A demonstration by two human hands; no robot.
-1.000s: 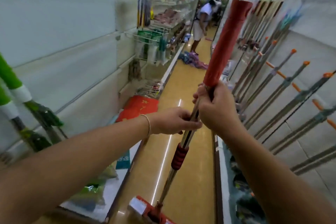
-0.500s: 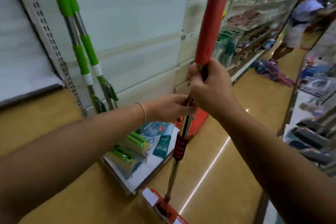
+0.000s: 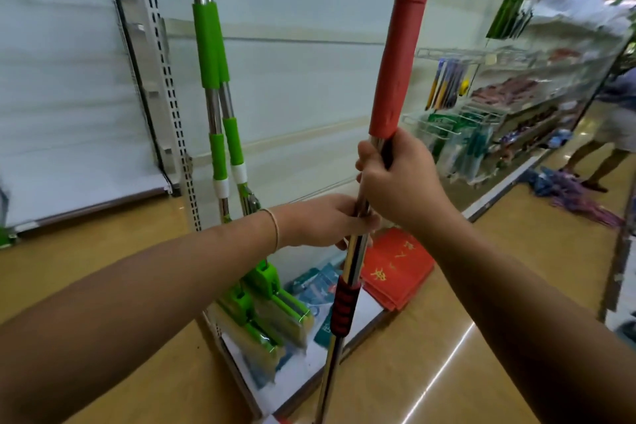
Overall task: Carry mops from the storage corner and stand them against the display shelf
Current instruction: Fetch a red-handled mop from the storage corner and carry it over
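Note:
A red-handled mop (image 3: 399, 55) with a steel shaft stands almost upright in front of me. My right hand (image 3: 395, 179) grips the shaft just under the red handle. My left hand (image 3: 327, 220) holds the shaft right below it. The mop's head is cut off at the bottom edge. Two green-handled mops (image 3: 213, 86) lean against the white display shelf (image 3: 296, 86), their green and yellow heads (image 3: 265, 313) resting on its base.
Red packets (image 3: 395, 272) and blue packets (image 3: 316, 289) lie on the shelf base. Stocked racks (image 3: 499, 103) run along the aisle to the right. A person (image 3: 612, 134) stands far down the aisle near a cloth heap (image 3: 571, 193) on the floor.
The view has swung left from the aisle to face the white shelf. The red mop, held in both hands, is now closer to the green mops and more upright.

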